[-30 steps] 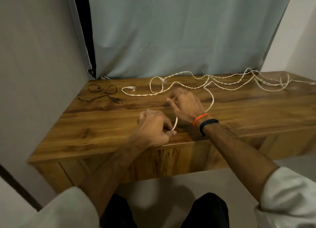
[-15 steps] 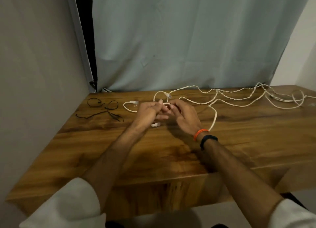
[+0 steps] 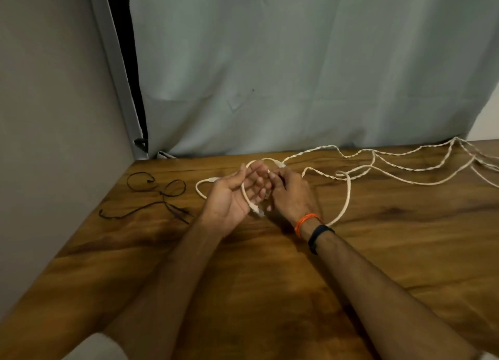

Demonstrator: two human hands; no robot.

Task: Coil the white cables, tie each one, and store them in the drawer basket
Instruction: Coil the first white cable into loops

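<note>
Coiling barely begun: your left hand (image 3: pixel 229 197) palm-up, fingers loosely curled around first loop of white cable (image 3: pixel 244 194); right hand (image 3: pixel 291 194) pinches it at fingertips. Rest lies uncoiled beyond; nothing tied, basket unseen.

A home room — wooden desk (image 3: pixel 351 265), pale curtain (image 3: pixel 297 62).

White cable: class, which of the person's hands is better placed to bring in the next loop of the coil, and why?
Probably the right hand. The loose white cable curves off on its side, toward the tangle at the right. The left hand lies palm-up with the first loop and plug end across it, so it suits holding.
</note>
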